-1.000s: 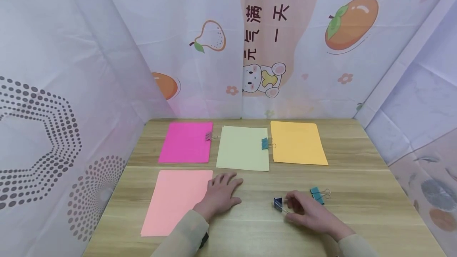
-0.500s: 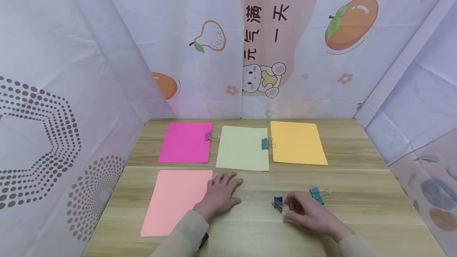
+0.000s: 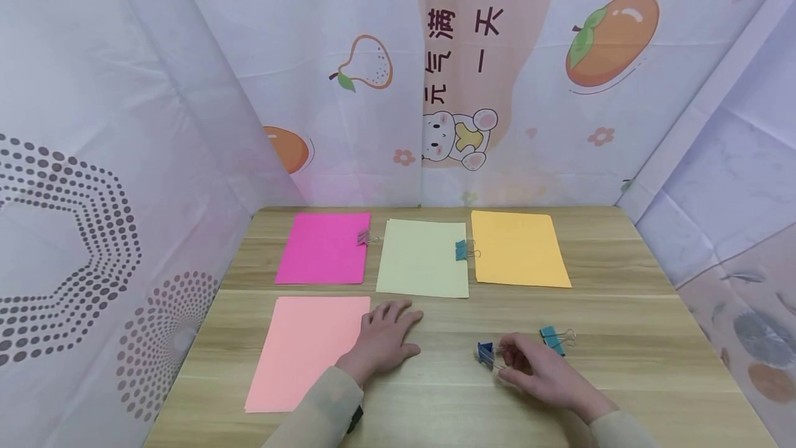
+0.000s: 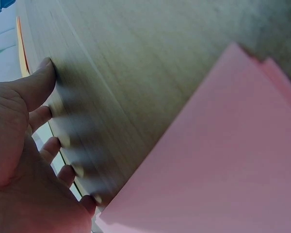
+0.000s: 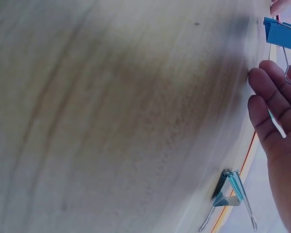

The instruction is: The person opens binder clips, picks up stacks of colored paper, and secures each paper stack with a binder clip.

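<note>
My right hand (image 3: pixel 539 370) pinches the wire handles of a dark blue binder clip (image 3: pixel 486 353) between thumb and fingers, over the right half of the table. In the right wrist view the blue clip (image 5: pixel 283 36) shows at the upper right, with the fingers by its wire handle. A teal binder clip (image 3: pixel 552 341) lies just behind that hand. My left hand (image 3: pixel 385 339) rests with spread fingers on the tabletop, its wrist over the right edge of a light pink paper stack (image 3: pixel 307 344). In the left wrist view its fingertips touch the wood beside the pink paper (image 4: pixel 203 160).
Along the back of the wooden table (image 3: pixel 609 261) lie magenta (image 3: pixel 323 251), pale green (image 3: pixel 423 258) and yellow (image 3: pixel 519 249) paper stacks. A pinkish clip (image 3: pixel 363 238) sits on the magenta stack's right edge, a teal clip (image 3: pixel 461 250) on the green one's. Printed curtains (image 3: pixel 348 157) enclose the table.
The blue binder clip has shifted and turned very slightly in the right hand. The left hand and the papers look unmoved.
</note>
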The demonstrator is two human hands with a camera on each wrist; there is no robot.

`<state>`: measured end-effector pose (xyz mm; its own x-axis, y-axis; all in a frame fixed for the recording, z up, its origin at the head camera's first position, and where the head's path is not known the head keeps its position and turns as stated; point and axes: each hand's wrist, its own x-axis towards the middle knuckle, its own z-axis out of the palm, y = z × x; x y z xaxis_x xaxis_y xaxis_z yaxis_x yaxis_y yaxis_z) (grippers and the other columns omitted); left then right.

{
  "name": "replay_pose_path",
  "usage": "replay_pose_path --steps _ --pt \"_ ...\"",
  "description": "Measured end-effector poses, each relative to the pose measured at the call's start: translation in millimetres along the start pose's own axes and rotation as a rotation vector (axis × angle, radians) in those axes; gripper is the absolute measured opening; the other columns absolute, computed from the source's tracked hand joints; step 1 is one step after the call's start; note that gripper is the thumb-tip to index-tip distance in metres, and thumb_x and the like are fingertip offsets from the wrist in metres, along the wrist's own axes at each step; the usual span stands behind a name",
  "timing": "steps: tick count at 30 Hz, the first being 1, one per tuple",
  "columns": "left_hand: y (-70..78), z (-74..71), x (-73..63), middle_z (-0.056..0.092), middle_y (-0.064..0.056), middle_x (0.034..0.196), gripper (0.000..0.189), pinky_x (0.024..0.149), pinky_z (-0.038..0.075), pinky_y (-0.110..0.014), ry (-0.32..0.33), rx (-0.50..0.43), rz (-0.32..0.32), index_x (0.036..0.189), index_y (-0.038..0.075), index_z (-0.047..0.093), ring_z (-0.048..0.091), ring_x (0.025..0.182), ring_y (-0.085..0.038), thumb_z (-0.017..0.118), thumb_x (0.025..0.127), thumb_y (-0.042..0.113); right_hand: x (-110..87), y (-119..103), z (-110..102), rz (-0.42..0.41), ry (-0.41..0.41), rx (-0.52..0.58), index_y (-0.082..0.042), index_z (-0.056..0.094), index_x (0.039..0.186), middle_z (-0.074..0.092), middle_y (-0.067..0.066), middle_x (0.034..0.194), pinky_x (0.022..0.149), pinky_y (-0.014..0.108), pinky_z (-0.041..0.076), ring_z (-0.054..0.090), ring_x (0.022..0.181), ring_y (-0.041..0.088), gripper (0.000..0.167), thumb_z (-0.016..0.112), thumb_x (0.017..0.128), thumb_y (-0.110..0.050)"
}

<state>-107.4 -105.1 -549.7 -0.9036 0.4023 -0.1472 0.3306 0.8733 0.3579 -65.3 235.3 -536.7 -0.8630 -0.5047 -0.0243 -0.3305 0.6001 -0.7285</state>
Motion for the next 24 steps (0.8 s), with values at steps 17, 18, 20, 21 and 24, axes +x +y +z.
replay_pose_path --steps 17,18,20,21,24 --pt "-1.2 1.6 -0.7 0.034 -0.002 0.161 0.062 0.107 0.031 -0.062 0.007 0.005 0.007 0.150 0.031 0.050 0.030 0.145 -0.037 0.068 0.094 0.047 -2.8 -2.9 2.7 -0.006 0.166 -0.142 -0.017 0.063 0.116 0.057 -0.017 0.090 0.071 0.024 0.052 0.052 0.081 -0.003 0.028 0.073 0.096 -0.034" --pt "-1.0 1.4 -0.8 0.034 -0.002 0.161 0.062 0.107 0.031 -0.062 0.007 0.003 0.008 0.150 0.031 0.050 0.030 0.145 -0.037 0.068 0.094 0.046 -2.9 -2.9 2.9 -0.011 0.176 -0.146 -0.016 0.063 0.115 0.057 -0.018 0.090 0.071 0.024 0.052 0.052 0.081 -0.003 0.028 0.073 0.095 -0.033" --pt "-0.4 0.7 -0.8 0.034 -0.002 0.161 0.061 0.107 0.031 -0.061 0.006 0.004 0.008 0.151 0.031 0.050 0.030 0.145 -0.037 0.068 0.094 0.046 -3.0 -3.3 3.0 -0.016 0.188 -0.143 -0.015 0.063 0.115 0.057 -0.019 0.090 0.071 0.024 0.053 0.052 0.081 -0.004 0.028 0.073 0.095 -0.031" --pt "0.1 0.2 -0.8 0.034 -0.002 0.161 0.061 0.107 0.031 -0.061 0.006 0.005 0.008 0.151 0.031 0.050 0.030 0.145 -0.037 0.068 0.094 0.046 -2.9 -3.5 2.9 -0.016 0.194 -0.142 -0.014 0.063 0.115 0.056 -0.019 0.090 0.071 0.024 0.053 0.052 0.081 -0.004 0.028 0.074 0.095 -0.030" --pt "0.8 -1.3 -0.6 0.035 -0.002 0.161 0.061 0.107 0.032 -0.061 0.006 0.005 0.009 0.150 0.030 0.050 0.031 0.144 -0.037 0.068 0.094 0.046 -2.5 -4.4 2.6 -0.013 0.220 -0.138 -0.013 0.065 0.115 0.056 -0.019 0.089 0.071 0.024 0.053 0.053 0.081 -0.004 0.028 0.076 0.093 -0.027"
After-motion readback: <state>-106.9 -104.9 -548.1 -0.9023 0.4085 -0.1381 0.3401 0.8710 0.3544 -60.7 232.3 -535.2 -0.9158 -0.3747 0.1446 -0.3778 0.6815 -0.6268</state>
